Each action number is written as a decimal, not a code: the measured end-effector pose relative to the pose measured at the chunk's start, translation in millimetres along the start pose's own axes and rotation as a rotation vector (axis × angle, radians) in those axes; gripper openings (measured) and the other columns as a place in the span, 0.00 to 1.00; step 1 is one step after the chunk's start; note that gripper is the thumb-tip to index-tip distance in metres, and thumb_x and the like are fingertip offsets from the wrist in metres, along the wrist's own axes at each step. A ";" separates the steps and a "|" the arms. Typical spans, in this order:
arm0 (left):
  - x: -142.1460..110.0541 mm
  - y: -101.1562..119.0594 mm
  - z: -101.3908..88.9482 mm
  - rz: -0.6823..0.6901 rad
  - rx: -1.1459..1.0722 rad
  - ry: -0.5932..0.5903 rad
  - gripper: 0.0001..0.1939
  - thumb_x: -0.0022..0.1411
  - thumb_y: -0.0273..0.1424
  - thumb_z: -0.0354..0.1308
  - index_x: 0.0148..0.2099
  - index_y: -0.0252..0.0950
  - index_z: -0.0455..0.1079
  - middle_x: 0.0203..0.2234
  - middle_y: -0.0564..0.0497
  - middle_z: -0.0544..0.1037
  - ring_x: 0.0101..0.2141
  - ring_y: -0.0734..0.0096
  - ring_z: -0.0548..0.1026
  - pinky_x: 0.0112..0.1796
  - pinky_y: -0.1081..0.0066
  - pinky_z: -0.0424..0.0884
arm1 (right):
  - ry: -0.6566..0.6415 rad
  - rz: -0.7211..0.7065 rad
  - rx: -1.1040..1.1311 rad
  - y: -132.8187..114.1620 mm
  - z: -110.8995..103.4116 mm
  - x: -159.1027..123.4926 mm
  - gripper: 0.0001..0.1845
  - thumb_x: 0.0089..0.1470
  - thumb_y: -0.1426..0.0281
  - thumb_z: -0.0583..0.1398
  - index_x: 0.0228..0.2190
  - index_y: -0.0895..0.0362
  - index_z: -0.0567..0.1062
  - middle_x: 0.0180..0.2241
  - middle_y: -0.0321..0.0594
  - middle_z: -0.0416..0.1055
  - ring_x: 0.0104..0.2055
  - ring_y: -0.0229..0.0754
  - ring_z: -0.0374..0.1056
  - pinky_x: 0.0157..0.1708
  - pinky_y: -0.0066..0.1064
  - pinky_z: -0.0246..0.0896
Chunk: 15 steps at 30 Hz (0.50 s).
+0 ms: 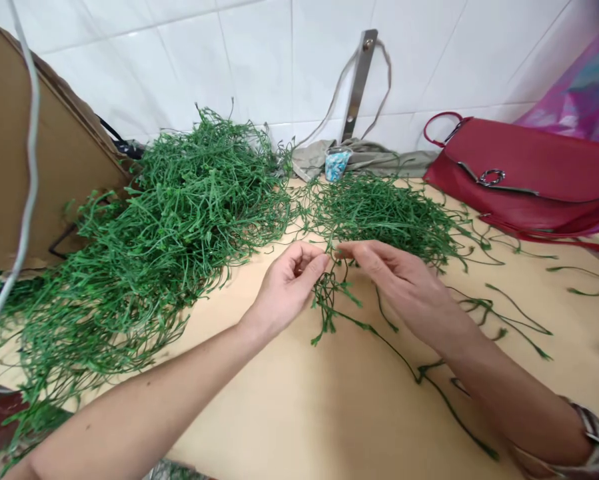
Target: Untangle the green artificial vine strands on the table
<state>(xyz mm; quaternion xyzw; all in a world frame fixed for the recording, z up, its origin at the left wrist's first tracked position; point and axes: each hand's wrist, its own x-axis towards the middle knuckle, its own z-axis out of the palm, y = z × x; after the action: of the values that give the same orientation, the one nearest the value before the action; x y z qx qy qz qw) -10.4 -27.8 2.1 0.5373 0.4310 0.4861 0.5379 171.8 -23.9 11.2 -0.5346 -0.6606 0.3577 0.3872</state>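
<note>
My left hand [294, 283] is closed, thumb and forefinger pinched on a small cluster of thin green artificial stems [326, 300] that hangs below the fingertips. Close beside it, my right hand [396, 277] has thumb and fingers pressed together at the cluster's top, apparently on a stem; its fingertips are partly hidden. Both hands are just above the table. To the left rises a big tangled pile of the same stems [194, 193] with small forked tips. Behind my right hand lies a flatter, more even heap of stems [384, 210].
Loose stems [516, 320] lie on the tan tabletop [269, 413] to the right. A red handbag [534, 160] sits at the back right, near a pink plastic bag [579, 93]. A patterned cup [337, 163] stands by the tiled wall. A cardboard box [44, 147] and white cable [32, 147] are left.
</note>
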 end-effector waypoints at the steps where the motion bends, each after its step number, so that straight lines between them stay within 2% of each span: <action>1: 0.2 -1.0 0.7 -0.004 0.002 -0.021 0.13 0.65 0.39 0.62 0.36 0.35 0.68 0.28 0.54 0.68 0.30 0.75 0.64 0.35 0.72 0.63 | -0.050 0.019 0.073 -0.4 2.8 0.0 0.21 0.59 0.51 0.59 0.42 0.53 0.78 0.38 0.41 0.79 0.42 0.47 0.74 0.41 0.37 0.69; 4: 0.5 -3.7 2.0 -0.031 -0.009 -0.070 0.13 0.65 0.39 0.62 0.37 0.35 0.68 0.30 0.53 0.71 0.33 0.73 0.67 0.37 0.71 0.66 | -0.098 0.077 0.170 1.6 9.4 0.8 0.20 0.56 0.55 0.62 0.44 0.55 0.76 0.35 0.41 0.79 0.37 0.44 0.74 0.37 0.35 0.68; 6: 1.1 -5.2 1.8 -0.064 0.003 -0.065 0.13 0.65 0.39 0.62 0.39 0.34 0.68 0.31 0.53 0.73 0.33 0.74 0.68 0.37 0.72 0.66 | -0.095 0.059 0.085 1.7 11.8 -0.2 0.14 0.59 0.59 0.59 0.40 0.55 0.76 0.32 0.39 0.76 0.33 0.42 0.71 0.33 0.32 0.65; 10: 4.3 -7.8 1.2 -0.089 -0.022 -0.077 0.14 0.66 0.39 0.62 0.47 0.34 0.72 0.37 0.51 0.77 0.37 0.73 0.72 0.40 0.73 0.68 | -0.116 -0.147 -0.174 -2.4 17.9 -6.2 0.13 0.65 0.67 0.52 0.38 0.55 0.76 0.30 0.38 0.74 0.31 0.41 0.68 0.32 0.32 0.61; 13: 8.4 -7.5 1.5 -0.078 -0.122 -0.088 0.15 0.67 0.40 0.61 0.40 0.32 0.77 0.35 0.48 0.81 0.39 0.70 0.76 0.44 0.72 0.71 | -0.105 -0.287 -0.336 -2.6 24.8 -10.1 0.14 0.66 0.70 0.49 0.36 0.55 0.74 0.32 0.40 0.76 0.32 0.42 0.70 0.35 0.33 0.60; 15: 11.0 -4.9 1.3 -0.103 -0.227 -0.026 0.15 0.66 0.41 0.62 0.37 0.32 0.77 0.31 0.48 0.81 0.36 0.70 0.78 0.44 0.71 0.72 | -0.078 -0.302 -0.434 -2.2 27.6 -11.5 0.14 0.66 0.70 0.49 0.35 0.55 0.73 0.30 0.40 0.75 0.30 0.43 0.69 0.33 0.34 0.57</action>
<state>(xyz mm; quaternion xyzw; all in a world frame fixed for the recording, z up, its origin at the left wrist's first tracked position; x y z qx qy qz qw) -7.1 -16.9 -2.1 0.4563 0.3931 0.4964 0.6251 147.7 -37.2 -0.6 -0.4863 -0.8085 0.1661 0.2870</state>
